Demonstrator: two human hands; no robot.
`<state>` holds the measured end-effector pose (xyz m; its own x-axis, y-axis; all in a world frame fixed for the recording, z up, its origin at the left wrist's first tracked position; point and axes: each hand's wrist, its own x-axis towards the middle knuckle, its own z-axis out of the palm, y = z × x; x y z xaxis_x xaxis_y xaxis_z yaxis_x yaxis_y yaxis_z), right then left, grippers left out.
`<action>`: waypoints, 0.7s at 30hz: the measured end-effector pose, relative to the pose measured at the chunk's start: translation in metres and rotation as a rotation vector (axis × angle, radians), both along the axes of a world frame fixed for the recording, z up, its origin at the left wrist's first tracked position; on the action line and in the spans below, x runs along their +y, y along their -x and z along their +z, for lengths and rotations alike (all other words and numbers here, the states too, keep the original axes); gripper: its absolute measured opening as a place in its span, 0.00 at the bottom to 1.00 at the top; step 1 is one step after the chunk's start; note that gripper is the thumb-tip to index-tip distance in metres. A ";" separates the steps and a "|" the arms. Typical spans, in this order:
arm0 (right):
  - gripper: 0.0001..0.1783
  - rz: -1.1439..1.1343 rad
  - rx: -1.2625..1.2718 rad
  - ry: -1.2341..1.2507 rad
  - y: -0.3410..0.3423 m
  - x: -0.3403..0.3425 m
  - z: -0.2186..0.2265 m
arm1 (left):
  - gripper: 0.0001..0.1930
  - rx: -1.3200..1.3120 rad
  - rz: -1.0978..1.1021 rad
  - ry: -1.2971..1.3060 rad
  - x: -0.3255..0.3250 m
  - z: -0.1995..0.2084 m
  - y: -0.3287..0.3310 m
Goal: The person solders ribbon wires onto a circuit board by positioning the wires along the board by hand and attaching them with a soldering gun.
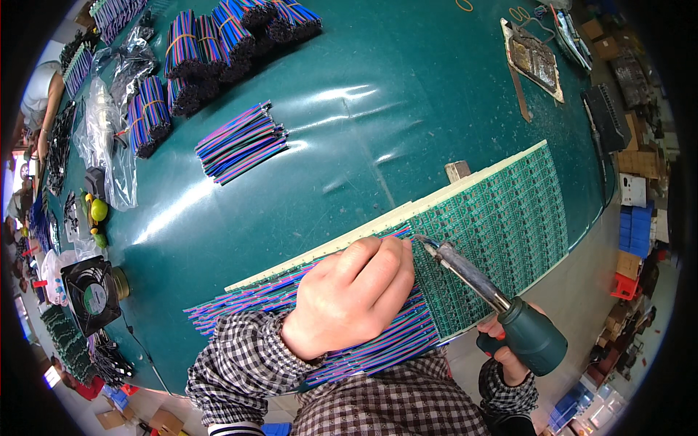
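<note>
A black-and-white checked garment (392, 407) fills the lower edge, its sleeves gathered at the wrists. The right hand (512, 363) is wrapped around the dark green handle of a soldering gun (536, 340), whose metal barrel slants up and leftward across a panel of green circuit boards (494, 225). The left hand (352, 294) lies over the panel's left part, fingers bent and drawn together just beside the gun's tip; the thumb is hidden, so I cannot tell whether a wire is pinched there. Rows of blue, pink and black wires (396, 334) run beneath this hand, their right ends along the boards where the tip is. A small wooden block (457, 171) sits at the panel's far edge. Beyond it, on the green table (436, 102), lies a loose pile of similar wires (242, 143), with a black fan (92, 294) out to the left. Farther off are banded wire bundles (182, 47), a clear plastic bag (102, 138) and a stained tray (534, 58). At far left another person's arm (52, 109) shows.
</note>
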<state>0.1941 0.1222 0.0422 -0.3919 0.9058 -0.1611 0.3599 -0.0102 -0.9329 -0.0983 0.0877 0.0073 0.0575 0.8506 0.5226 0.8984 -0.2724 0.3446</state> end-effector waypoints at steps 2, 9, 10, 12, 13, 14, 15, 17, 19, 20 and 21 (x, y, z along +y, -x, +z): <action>0.30 0.003 0.004 -0.005 0.001 0.000 -0.001 | 0.15 0.000 0.000 0.001 0.000 0.000 0.000; 0.27 0.016 0.026 -0.014 -0.004 0.000 -0.001 | 0.16 0.007 0.008 -0.005 -0.001 0.000 0.000; 0.27 0.015 0.025 -0.015 -0.003 0.000 0.000 | 0.16 0.004 0.007 -0.004 0.000 0.001 0.000; 0.28 0.012 0.020 -0.005 -0.001 0.001 0.002 | 0.16 0.002 0.006 -0.001 0.000 0.001 0.000; 0.28 0.011 0.021 -0.005 -0.002 0.001 0.001 | 0.16 0.002 0.006 0.004 0.000 0.001 0.000; 0.28 0.029 0.013 -0.029 -0.004 0.001 0.000 | 0.16 0.002 0.006 0.004 0.000 0.001 -0.001; 0.28 0.046 0.005 -0.053 -0.005 0.001 -0.001 | 0.15 0.004 0.006 0.000 0.000 0.000 -0.001; 0.29 0.028 -0.011 -0.040 -0.001 0.000 0.002 | 0.15 0.006 0.006 -0.003 0.000 -0.001 -0.001; 0.29 0.011 -0.026 -0.028 -0.001 0.000 0.002 | 0.15 0.019 0.007 0.001 0.000 -0.001 -0.001; 0.30 0.025 -0.031 -0.027 -0.004 0.000 0.001 | 0.15 0.019 0.007 0.002 -0.001 -0.001 -0.001; 0.30 0.039 -0.036 -0.026 -0.006 0.000 0.000 | 0.15 0.022 0.009 0.003 -0.001 -0.001 -0.001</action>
